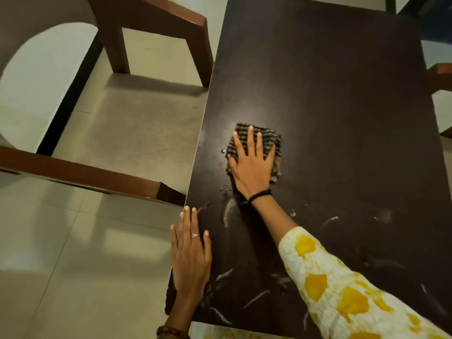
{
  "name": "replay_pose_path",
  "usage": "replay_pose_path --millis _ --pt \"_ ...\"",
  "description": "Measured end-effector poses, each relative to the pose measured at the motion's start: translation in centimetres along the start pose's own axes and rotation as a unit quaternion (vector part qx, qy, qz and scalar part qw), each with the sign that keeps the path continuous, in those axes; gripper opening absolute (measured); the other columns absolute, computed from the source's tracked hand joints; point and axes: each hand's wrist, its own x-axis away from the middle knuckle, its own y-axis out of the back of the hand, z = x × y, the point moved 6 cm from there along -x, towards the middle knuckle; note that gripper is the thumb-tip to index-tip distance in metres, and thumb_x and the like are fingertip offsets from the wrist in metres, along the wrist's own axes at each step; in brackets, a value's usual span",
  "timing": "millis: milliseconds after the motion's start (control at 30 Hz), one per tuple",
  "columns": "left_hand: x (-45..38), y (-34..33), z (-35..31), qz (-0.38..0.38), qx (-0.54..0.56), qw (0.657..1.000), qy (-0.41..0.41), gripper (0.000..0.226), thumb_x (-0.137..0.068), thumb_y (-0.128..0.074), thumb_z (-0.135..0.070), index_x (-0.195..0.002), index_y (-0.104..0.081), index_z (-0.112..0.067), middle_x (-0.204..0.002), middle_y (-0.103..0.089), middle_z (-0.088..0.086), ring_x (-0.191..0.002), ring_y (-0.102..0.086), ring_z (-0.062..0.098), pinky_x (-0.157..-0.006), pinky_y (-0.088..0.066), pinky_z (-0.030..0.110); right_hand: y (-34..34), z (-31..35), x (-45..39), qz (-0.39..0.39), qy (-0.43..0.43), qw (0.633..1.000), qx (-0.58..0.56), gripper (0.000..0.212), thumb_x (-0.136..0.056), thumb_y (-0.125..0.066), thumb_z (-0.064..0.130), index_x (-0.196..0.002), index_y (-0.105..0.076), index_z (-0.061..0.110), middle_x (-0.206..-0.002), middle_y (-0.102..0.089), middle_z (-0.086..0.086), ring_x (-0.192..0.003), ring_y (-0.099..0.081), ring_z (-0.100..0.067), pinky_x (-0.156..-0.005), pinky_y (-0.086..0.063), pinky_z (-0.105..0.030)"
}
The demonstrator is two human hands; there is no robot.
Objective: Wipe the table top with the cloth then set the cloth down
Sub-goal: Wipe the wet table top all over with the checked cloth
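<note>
The right hand [252, 165] lies flat, fingers spread, pressing a folded checked cloth [266, 140] onto the dark table top [342, 106] near its left edge; the palm hides much of the cloth. The left hand [189, 253] rests flat on the table's left edge, fingers slightly apart, holding nothing, a ring [195, 235] on one finger. Pale wet streaks [228, 212] and small droplets [223, 189] mark the near surface. A yellow-blotched sleeve [342, 289] is cut off at the bottom right. A wooden chair [151, 33] beside the table is only partly in frame.
</note>
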Motion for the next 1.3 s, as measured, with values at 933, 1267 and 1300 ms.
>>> replay_pose_path --millis 933,1267,1300 --pt "0.0 -0.2 0.0 0.005 -0.007 1.000 -0.008 0.050 -0.097 -0.017 -0.023 -0.146 -0.014 -0.011 -0.153 -0.020 0.008 -0.141 -0.015 0.017 -0.113 -0.010 0.041 -0.2 3.4 1.7 0.020 0.064 0.998 0.007 0.059 -0.087 -0.026 0.047 -0.138 -0.046 0.025 -0.143 -0.046 -0.006 -0.130 -0.047 -0.026 -0.098 -0.035 -0.062" --pt "-0.1 -0.2 0.1 0.002 -0.023 1.000 -0.012 0.052 -0.096 -0.021 -0.023 -0.146 -0.015 -0.009 -0.153 -0.018 0.006 -0.141 -0.010 0.014 -0.115 0.002 0.033 -0.7 0.1 7.5 0.018 0.155 0.988 0.009 0.060 -0.088 -0.026 0.045 -0.145 -0.032 0.027 -0.152 -0.033 -0.002 -0.139 -0.033 -0.022 -0.107 -0.025 -0.059" --pt "-0.1 -0.2 0.1 0.001 -0.026 1.000 -0.013 0.052 -0.096 -0.021 -0.024 -0.146 -0.014 -0.009 -0.153 -0.018 0.006 -0.141 -0.009 0.014 -0.115 0.004 0.032 -0.6 -2.7 7.6 0.016 0.132 0.991 0.012 0.059 -0.088 -0.027 0.045 -0.145 -0.032 0.027 -0.152 -0.032 -0.003 -0.139 -0.033 -0.023 -0.106 -0.025 -0.059"
